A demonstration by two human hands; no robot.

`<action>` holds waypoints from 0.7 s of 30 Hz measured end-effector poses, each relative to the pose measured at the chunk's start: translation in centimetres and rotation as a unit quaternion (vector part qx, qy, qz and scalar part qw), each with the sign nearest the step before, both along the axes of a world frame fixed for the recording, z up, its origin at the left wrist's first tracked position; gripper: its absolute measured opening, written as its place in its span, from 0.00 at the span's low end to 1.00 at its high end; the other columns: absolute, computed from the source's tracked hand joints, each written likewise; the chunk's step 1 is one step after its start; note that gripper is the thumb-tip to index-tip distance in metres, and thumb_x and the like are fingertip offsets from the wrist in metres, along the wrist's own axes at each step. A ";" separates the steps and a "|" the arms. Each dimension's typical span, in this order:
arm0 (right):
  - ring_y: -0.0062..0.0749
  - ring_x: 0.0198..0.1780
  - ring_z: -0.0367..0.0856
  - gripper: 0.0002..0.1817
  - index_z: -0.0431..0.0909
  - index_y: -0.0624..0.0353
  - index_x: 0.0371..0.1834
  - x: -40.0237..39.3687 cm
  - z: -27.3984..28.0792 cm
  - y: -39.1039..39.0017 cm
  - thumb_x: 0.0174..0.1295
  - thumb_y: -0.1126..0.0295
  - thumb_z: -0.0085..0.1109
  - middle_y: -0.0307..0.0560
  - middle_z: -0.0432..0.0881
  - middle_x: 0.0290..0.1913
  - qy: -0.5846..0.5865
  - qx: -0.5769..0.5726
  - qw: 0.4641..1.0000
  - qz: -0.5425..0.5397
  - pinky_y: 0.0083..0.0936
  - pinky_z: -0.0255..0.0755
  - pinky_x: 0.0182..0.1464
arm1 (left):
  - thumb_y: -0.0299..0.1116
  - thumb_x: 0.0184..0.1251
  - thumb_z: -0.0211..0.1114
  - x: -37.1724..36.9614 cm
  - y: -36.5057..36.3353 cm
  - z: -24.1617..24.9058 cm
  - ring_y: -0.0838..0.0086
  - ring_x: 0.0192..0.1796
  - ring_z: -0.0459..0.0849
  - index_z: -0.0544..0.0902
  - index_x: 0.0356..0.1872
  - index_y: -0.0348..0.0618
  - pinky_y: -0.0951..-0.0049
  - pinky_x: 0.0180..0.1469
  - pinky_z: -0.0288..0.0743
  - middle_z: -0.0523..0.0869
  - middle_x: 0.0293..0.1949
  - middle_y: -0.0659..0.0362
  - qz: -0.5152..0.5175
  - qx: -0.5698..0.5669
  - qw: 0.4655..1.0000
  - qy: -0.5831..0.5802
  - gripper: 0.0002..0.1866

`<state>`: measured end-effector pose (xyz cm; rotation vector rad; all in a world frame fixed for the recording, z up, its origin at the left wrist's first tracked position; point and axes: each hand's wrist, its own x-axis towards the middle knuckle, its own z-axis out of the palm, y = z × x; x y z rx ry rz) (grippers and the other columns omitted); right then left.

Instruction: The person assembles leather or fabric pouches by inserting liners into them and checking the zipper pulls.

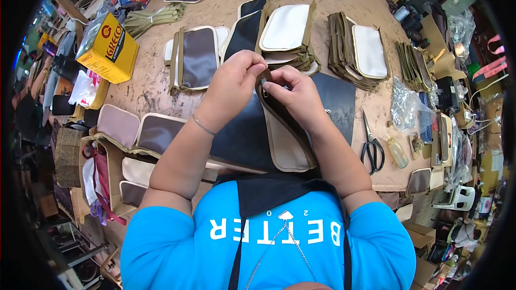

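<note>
My left hand (236,83) is closed in a pinch at the upper end of a dark zipper strip. This strip runs along a beige, brown-edged fabric piece (287,142), which slants down toward my apron. Close beside it on the right, my right hand (295,94) pinches the same strip near a small metal zipper pull (265,94). The fingertips of both hands almost meet. Under the piece lies a black mat (242,137). Stacks of white-faced pouches (285,27) sit just beyond my hands.
Black-handled scissors (372,153) and a small bottle (398,153) lie at the right. Another pouch stack (371,51) stands at the back right. A yellow box (110,48) is at the left, with brown and beige pieces (161,134) along the front-left edge.
</note>
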<state>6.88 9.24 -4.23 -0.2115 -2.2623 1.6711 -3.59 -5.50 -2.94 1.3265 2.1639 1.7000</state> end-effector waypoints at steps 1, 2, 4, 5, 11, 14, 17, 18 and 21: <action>0.18 0.38 0.78 0.08 0.81 0.62 0.39 0.3 -0.1 -0.1 0.60 0.72 0.69 0.38 0.81 0.37 -0.012 -0.034 0.999 -0.014 0.19 0.74 0.45 | 0.25 0.74 0.60 0.5 0.1 -0.5 0.76 0.38 0.79 0.82 0.41 0.36 0.74 0.42 0.74 0.82 0.34 0.61 -0.012 0.026 0.994 -0.107 0.04; 0.18 0.39 0.79 0.09 0.79 0.62 0.39 0.5 -0.1 -0.2 0.60 0.73 0.70 0.38 0.81 0.38 -0.024 -0.068 0.997 -0.028 0.19 0.75 0.45 | 0.27 0.75 0.60 0.9 0.2 -1.0 0.81 0.38 0.78 0.82 0.43 0.37 0.77 0.42 0.73 0.82 0.34 0.64 -0.024 0.051 0.975 -0.213 0.05; 0.18 0.40 0.79 0.12 0.76 0.61 0.41 1.1 -0.4 -0.2 0.59 0.74 0.70 0.39 0.80 0.40 -0.017 -0.105 0.994 -0.036 0.19 0.75 0.45 | 0.29 0.76 0.61 1.5 -0.2 -1.8 0.84 0.38 0.77 0.83 0.44 0.37 0.80 0.42 0.74 0.83 0.35 0.66 -0.008 0.011 0.978 -0.207 0.06; 0.18 0.41 0.78 0.13 0.74 0.61 0.42 1.3 -0.8 -0.1 0.59 0.75 0.70 0.39 0.80 0.40 0.001 -0.108 0.994 -0.029 0.20 0.75 0.45 | 0.30 0.76 0.62 1.6 -0.3 -2.2 0.86 0.39 0.77 0.84 0.45 0.37 0.81 0.42 0.74 0.83 0.36 0.67 0.000 -0.010 0.979 -0.203 0.07; 0.37 0.41 0.80 0.16 0.74 0.60 0.43 3.9 0.8 0.1 0.52 0.82 0.67 0.48 0.77 0.44 0.082 0.230 0.970 0.000 0.27 0.77 0.44 | 0.30 0.74 0.65 2.7 0.8 -3.5 0.85 0.39 0.80 0.85 0.43 0.36 0.82 0.44 0.75 0.86 0.36 0.65 -0.011 0.033 0.961 -0.273 0.07; 0.40 0.38 0.81 0.10 0.76 0.61 0.35 4.5 0.4 0.8 0.53 0.81 0.67 0.47 0.79 0.40 0.253 0.398 0.880 -0.063 0.30 0.78 0.40 | 0.29 0.73 0.65 3.9 1.9 -3.0 0.84 0.40 0.81 0.85 0.43 0.35 0.82 0.45 0.76 0.87 0.36 0.64 -0.012 0.037 0.968 -0.249 0.07; 0.40 0.38 0.81 0.08 0.76 0.60 0.29 5.7 -0.8 1.2 0.50 0.78 0.68 0.44 0.80 0.39 0.287 0.413 0.860 -0.089 0.33 0.78 0.36 | 0.28 0.72 0.66 5.0 2.6 -2.5 0.83 0.41 0.82 0.86 0.42 0.35 0.81 0.46 0.76 0.88 0.37 0.63 -0.027 0.032 0.974 -0.223 0.06; 0.40 0.39 0.81 0.08 0.76 0.59 0.29 6.2 -1.2 1.5 0.50 0.77 0.67 0.44 0.80 0.40 0.287 0.417 0.857 -0.096 0.34 0.78 0.37 | 0.28 0.72 0.66 5.3 2.7 -2.4 0.83 0.41 0.82 0.86 0.42 0.35 0.81 0.46 0.76 0.88 0.37 0.63 -0.034 0.025 0.978 -0.205 0.06; 0.40 0.36 0.81 0.11 0.76 0.60 0.26 7.3 -1.4 1.8 0.48 0.83 0.70 0.45 0.79 0.37 0.300 0.412 0.853 -0.110 0.32 0.78 0.36 | 0.27 0.71 0.66 6.2 3.2 -1.9 0.83 0.41 0.81 0.86 0.41 0.35 0.81 0.46 0.76 0.87 0.36 0.63 -0.047 0.007 0.983 -0.179 0.05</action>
